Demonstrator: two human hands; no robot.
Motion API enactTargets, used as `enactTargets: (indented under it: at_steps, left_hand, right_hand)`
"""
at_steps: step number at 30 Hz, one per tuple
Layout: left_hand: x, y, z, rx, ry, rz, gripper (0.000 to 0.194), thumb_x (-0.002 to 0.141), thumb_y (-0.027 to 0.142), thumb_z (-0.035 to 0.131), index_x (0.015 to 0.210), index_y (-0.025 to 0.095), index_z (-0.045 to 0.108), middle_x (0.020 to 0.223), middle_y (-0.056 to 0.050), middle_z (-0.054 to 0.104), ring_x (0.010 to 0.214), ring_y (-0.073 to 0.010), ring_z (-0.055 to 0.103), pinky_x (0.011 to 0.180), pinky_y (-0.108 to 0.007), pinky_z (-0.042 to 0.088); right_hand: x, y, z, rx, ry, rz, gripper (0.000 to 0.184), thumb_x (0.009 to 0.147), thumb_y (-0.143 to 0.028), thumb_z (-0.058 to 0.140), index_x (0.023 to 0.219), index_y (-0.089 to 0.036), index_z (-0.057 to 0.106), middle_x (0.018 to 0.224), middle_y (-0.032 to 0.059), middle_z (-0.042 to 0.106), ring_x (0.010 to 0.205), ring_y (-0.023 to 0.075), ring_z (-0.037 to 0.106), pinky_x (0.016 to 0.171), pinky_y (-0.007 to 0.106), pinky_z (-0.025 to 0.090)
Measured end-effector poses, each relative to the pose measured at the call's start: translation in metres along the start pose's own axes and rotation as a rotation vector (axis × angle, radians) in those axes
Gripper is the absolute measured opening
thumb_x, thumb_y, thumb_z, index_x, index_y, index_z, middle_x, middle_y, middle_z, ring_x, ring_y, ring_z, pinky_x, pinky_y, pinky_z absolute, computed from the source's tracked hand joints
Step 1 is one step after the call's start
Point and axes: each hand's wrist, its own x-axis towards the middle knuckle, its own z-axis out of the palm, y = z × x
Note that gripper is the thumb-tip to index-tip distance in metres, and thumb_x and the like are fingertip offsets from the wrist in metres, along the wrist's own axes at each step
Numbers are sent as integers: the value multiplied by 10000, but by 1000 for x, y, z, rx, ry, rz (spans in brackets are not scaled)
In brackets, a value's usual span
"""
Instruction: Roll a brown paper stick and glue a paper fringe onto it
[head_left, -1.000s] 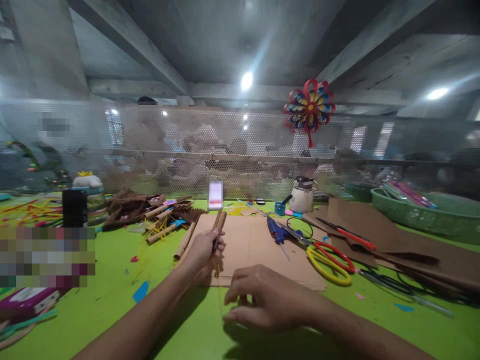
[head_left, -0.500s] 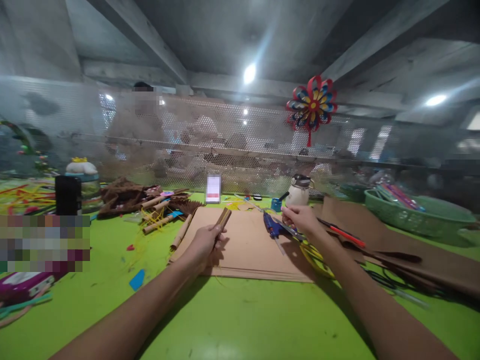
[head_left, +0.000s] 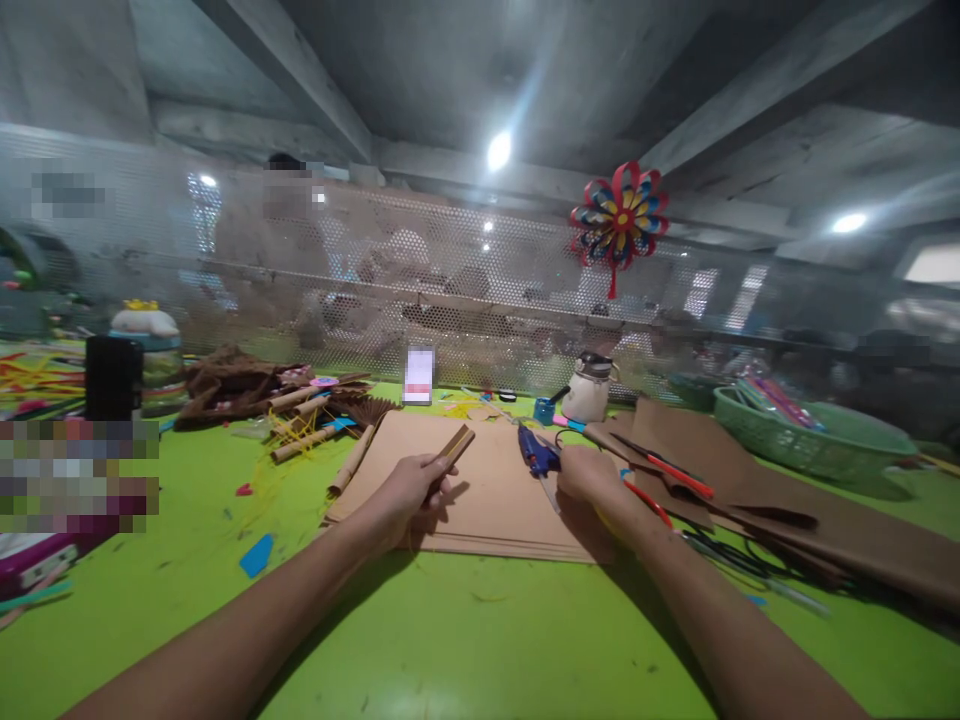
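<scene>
My left hand (head_left: 420, 485) is closed around a narrow folded strip of brown paper (head_left: 459, 445), raised at a slant over a stack of brown paper sheets (head_left: 487, 530). Over the stack's right side, my right hand (head_left: 585, 475) has its fingers curled. What they hold, if anything, is hidden behind the hand. Just left of those fingers lies a blue glue gun (head_left: 535, 450), close to or touching them. A red-handled tool (head_left: 649, 498) shows partly beside my right wrist.
Rolled brown paper tubes (head_left: 304, 440) and yellow strands lie at the left. At the back stand a lit phone (head_left: 418, 375), a small blue pot (head_left: 544, 410) and a white jug (head_left: 586, 388). A green basket (head_left: 817, 440) and large brown paper (head_left: 697, 440) fill the right.
My right hand has come down and left toward the glue gun, its fingers now curled out of sight. My left hand still holds the paper strip. The view has turned slightly right.
</scene>
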Motion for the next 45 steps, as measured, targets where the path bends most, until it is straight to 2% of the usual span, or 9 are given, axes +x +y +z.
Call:
enactTargets:
  at_steps: [8, 17, 23, 27, 30, 34, 37, 41, 45]
  left_hand:
    - [12, -6, -7, 54, -5, 48, 186, 810, 328, 479, 752, 154, 503, 489, 35, 450, 349, -57, 363, 363, -194, 236]
    - [8, -5, -5, 77, -10, 46, 192, 817, 324, 473, 730, 159, 520, 424, 43, 426, 321, -63, 330, 359, -199, 219]
    - [9, -5, -5, 131, -51, -27, 288, 803, 421, 477, 666, 171, 513, 379, 48, 377, 281, -61, 275, 332, -206, 141]
    - [11, -6, -4, 114, -34, 5, 259, 786, 401, 512, 691, 160, 524, 414, 33, 435, 311, -54, 315, 343, -192, 177]
    - [15, -8, -5, 111, -49, 26, 245, 783, 394, 513, 733, 155, 537, 434, 30, 459, 321, -51, 314, 347, -186, 174]
    - [18, -11, -8, 128, -65, 70, 246, 782, 383, 513, 748, 141, 540, 457, 29, 472, 323, -39, 289, 351, -190, 179]
    - [19, -12, -9, 118, -63, 56, 238, 784, 370, 511, 757, 135, 536, 460, 34, 459, 331, -38, 294, 361, -192, 178]
    - [20, -13, -10, 98, -79, 54, 213, 788, 345, 512, 776, 133, 534, 464, 41, 437, 349, -42, 322, 372, -192, 191]
    - [21, -14, -11, 54, -102, 50, 205, 775, 336, 538, 782, 131, 530, 470, 46, 427, 349, -37, 317, 360, -188, 181]
  right_hand:
    - [4, 20, -8, -57, 116, 186, 265, 790, -185, 446, 921, -117, 665, 939, 178, 653, 841, 261, 618, 647, 289, 419]
    - [9, 5, 15, -40, 160, -189, 262, 783, -218, 501, 1000, -140, 626, 1019, 131, 600, 1001, 246, 480, 813, 281, 334]
    - [13, 6, 24, -6, 243, -231, 401, 710, -392, 625, 1033, -156, 591, 974, 135, 565, 938, 262, 462, 782, 319, 339]
    - [19, 8, 24, 170, 345, -282, 387, 689, -296, 635, 1052, -172, 581, 954, 103, 561, 919, 232, 472, 782, 306, 356]
    - [29, 7, 22, 462, 473, -294, 345, 707, -183, 554, 1051, -163, 581, 932, 81, 578, 888, 205, 500, 767, 299, 391]
    - [35, 5, 11, 918, 629, -331, 370, 683, -251, 577, 1037, -141, 568, 869, 56, 602, 779, 182, 541, 727, 321, 439]
    - [29, 6, -7, 1085, 653, -342, 394, 691, -364, 591, 1008, -133, 558, 824, 43, 599, 702, 157, 546, 666, 296, 452]
    - [12, 13, -35, 1099, 756, -283, 359, 703, -461, 586, 851, -134, 591, 733, 32, 592, 665, 152, 530, 652, 284, 442]
    - [1, 16, -49, 1000, 761, -301, 340, 776, -461, 520, 896, -147, 569, 761, 31, 582, 665, 152, 519, 639, 280, 431]
